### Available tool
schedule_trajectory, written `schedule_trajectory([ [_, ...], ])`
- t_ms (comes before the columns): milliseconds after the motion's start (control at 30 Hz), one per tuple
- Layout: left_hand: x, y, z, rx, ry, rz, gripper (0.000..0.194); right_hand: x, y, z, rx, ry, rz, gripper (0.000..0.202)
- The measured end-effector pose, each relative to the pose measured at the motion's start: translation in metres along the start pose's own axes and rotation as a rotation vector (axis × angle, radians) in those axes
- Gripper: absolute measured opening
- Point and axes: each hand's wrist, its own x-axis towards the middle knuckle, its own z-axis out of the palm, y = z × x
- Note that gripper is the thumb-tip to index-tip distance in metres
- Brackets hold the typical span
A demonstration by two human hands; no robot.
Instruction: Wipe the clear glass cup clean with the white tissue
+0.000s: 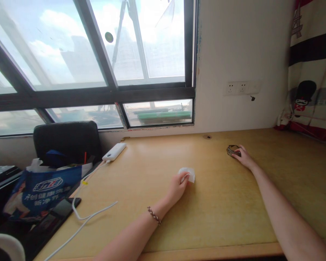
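Observation:
My left hand [180,183], with a braided bracelet at the wrist, pinches a small white tissue or cloth [190,174] over the middle of the wooden table. Farther back and to the right, my right hand [243,156] has its fingers closed on the right side of a small dark object with a rounded, angular rim [230,149]. It looks like a pair of glasses or a small dish; I cannot tell which. The two hands are well apart.
The yellowish table [217,214] reaches the wall. At its left edge lie a white power bank [114,151], a white cable [91,216] and a dark phone-like slab [53,221]. A blue bag [47,192] stands by a black chair [67,139]. A curtain [312,72] hangs right.

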Motion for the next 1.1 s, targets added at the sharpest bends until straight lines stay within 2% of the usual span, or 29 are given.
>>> schedule_trajectory([
  [100, 0.001, 0.002, -0.001, -0.111, 0.026, -0.066, 0.028, 0.0, 0.001, -0.003, 0.005, -0.066, 0.001, 0.049],
  [200, 0.004, 0.004, -0.004, -0.266, 0.083, -0.177, 0.033, 0.0, 0.0, -0.006, 0.038, -0.065, -0.001, 0.059],
  [267, 0.007, 0.005, -0.006, -0.406, 0.139, -0.247, 0.037, -0.001, -0.007, -0.008, 0.042, -0.005, -0.014, 0.067],
  [333, 0.011, 0.005, -0.009, -0.583, 0.172, -0.3, 0.039, -0.005, -0.026, -0.009, 0.013, 0.116, -0.028, 0.073],
  [400, 0.015, 0.003, -0.012, -0.782, 0.153, -0.353, 0.037, -0.012, -0.061, -0.007, 0.001, 0.23, -0.039, 0.074],
  [467, 0.018, 0.0, -0.015, -0.973, 0.097, -0.426, 0.032, -0.024, -0.11, 0.001, 0.096, 0.214, -0.066, 0.064],
  [500, 0.019, -0.002, -0.017, -1.053, 0.063, -0.465, 0.03, -0.033, -0.136, 0.007, 0.184, 0.158, -0.087, 0.058],
  [600, 0.02, -0.005, -0.02, -1.189, -0.053, -0.576, 0.027, -0.065, -0.21, 0.035, 0.55, -0.163, -0.107, 0.052],
  [667, 0.019, -0.004, -0.022, -1.204, -0.13, -0.605, 0.029, -0.085, -0.244, 0.054, 0.752, -0.327, -0.016, 0.056],
  [700, 0.019, -0.003, -0.022, -1.198, -0.152, -0.6, 0.031, -0.094, -0.254, 0.062, 0.8, -0.369, 0.058, 0.052],
  [800, 0.017, 0.002, -0.02, -1.137, -0.144, -0.535, 0.035, -0.109, -0.267, 0.075, 0.891, -0.366, 0.208, 0.03],
  [967, 0.012, 0.006, -0.01, -0.863, 0.001, -0.427, 0.035, -0.114, -0.261, 0.069, 1.017, -0.245, 0.348, 0.031],
  [1100, 0.008, 0.007, -0.003, -0.682, 0.011, -0.429, 0.039, -0.112, -0.256, 0.067, 1.11, -0.165, 0.406, 0.03],
])
